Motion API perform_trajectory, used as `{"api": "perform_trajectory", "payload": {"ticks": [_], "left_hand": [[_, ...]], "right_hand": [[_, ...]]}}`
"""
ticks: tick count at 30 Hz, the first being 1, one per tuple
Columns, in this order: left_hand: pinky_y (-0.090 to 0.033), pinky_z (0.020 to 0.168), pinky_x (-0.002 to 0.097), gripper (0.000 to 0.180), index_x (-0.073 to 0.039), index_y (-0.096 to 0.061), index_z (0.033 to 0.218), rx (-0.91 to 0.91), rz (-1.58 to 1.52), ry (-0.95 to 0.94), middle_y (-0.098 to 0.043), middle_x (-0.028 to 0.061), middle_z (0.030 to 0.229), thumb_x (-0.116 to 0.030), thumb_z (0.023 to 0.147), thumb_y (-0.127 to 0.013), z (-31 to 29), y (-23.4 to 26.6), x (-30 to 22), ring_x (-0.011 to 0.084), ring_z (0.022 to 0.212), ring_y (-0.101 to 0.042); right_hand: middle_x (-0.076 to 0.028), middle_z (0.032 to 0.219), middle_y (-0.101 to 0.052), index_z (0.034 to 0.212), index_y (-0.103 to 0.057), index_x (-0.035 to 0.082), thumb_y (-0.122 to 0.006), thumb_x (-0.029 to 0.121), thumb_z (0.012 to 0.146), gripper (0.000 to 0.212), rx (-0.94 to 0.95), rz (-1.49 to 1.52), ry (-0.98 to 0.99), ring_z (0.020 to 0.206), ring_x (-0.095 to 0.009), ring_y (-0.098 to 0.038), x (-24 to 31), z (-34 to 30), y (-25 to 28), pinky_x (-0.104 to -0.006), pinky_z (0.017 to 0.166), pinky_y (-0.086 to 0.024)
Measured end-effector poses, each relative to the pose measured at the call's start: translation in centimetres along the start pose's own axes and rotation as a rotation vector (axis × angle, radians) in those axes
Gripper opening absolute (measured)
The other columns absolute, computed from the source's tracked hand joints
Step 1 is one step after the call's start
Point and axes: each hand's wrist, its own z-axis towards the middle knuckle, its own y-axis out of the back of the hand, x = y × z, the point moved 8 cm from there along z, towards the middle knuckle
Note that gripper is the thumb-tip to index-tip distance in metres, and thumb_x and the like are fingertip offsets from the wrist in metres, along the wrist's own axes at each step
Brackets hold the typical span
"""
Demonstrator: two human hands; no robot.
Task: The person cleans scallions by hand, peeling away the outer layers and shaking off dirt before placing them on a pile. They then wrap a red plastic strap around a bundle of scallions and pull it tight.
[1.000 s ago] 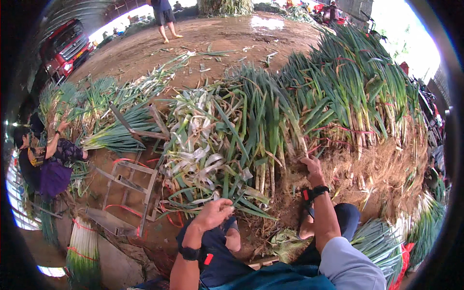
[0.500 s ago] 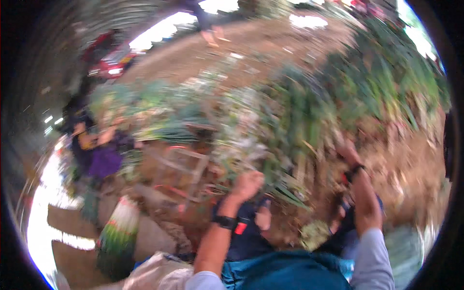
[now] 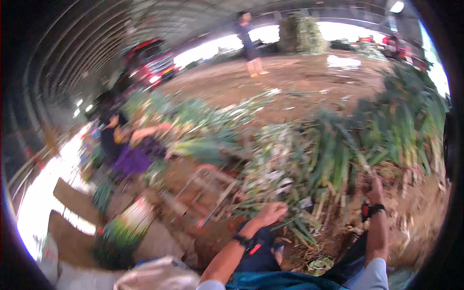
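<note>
My right hand (image 3: 375,189) is closed around the lower end of a leek (image 3: 358,155), whose stalk slants up and away to the left over the row. My left hand (image 3: 271,213) is curled into a loose fist above my knee, beside some loose green leaves (image 3: 302,229); blur hides whether it holds anything. Just beyond both hands lies a long row of leeks (image 3: 333,159), green tops pointing away and pale stems toward me. Each of my wrists has a dark band.
A metal frame (image 3: 212,191) stands left of my left hand. A bundle of leeks (image 3: 126,227) lies farther left. A co-worker in purple (image 3: 133,159) sits beyond it, arm stretched over leaves. Another person (image 3: 249,46) stands far off, near a red truck (image 3: 150,63).
The view has swung up and left, so the scene sits lower and farther right. A leek now shows extending from my right hand; my left hand stays curled.
</note>
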Motion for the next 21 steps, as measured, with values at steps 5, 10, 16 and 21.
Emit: {"api": "perform_trajectory", "payload": {"ticks": [5, 10, 16, 21], "left_hand": [[-0.052, 0.07, 0.0296, 0.032, 0.001, -0.06, 0.118, 0.094, -0.054, 0.115, -0.068, 0.0057, 0.091, -0.021, 0.095, -0.056, 2.4, -1.6, 2.3, 0.0123, 0.077, -0.064], [-0.053, 0.073, 0.0302, 0.036, 0.002, -0.057, 0.121, 0.124, 0.005, 0.194, -0.067, 0.0092, 0.099, -0.022, 0.094, -0.059, 1.6, -2.0, 3.1, 0.0151, 0.08, -0.065], [-0.053, 0.073, 0.0307, 0.035, 0.001, -0.057, 0.121, 0.244, -0.113, 0.275, -0.067, 0.0106, 0.099, -0.022, 0.095, -0.059, 2.5, -3.7, 4.0, 0.0165, 0.081, -0.065], [-0.055, 0.071, 0.0327, 0.026, -0.003, -0.059, 0.117, 0.053, -0.713, 0.314, -0.068, 0.0087, 0.099, -0.018, 0.095, -0.058, 1.6, -1.0, 7.8, 0.0176, 0.08, -0.066]], "right_hand": [[-0.012, 0.122, -0.058, 0.135, -0.046, 0.004, -0.058, 0.015, 0.085, 0.052, -0.057, -0.699, 0.639, 0.102, -0.027, -0.059, 2.3, 2.5, 5.4, -0.0375, 0.088, -0.048], [-0.003, 0.081, -0.058, 0.103, -0.06, 0.001, -0.063, 0.005, 0.08, 0.023, -0.071, -0.434, 0.331, 0.067, -0.015, -0.056, 1.7, -1.4, -1.7, -0.0294, 0.062, -0.048], [-0.001, 0.072, -0.06, 0.09, -0.064, -0.003, -0.073, 0.016, 0.073, 0.027, -0.075, -0.595, 0.19, 0.058, -0.013, -0.054, 0.5, -0.5, -1.6, -0.0305, 0.052, -0.04], [-0.003, 0.079, -0.061, 0.099, -0.064, -0.004, -0.069, 0.015, 0.079, 0.028, 0.276, -0.54, 0.467, 0.071, -0.015, -0.057, 0.4, -3.0, -4.6, -0.032, 0.062, -0.044]]}}
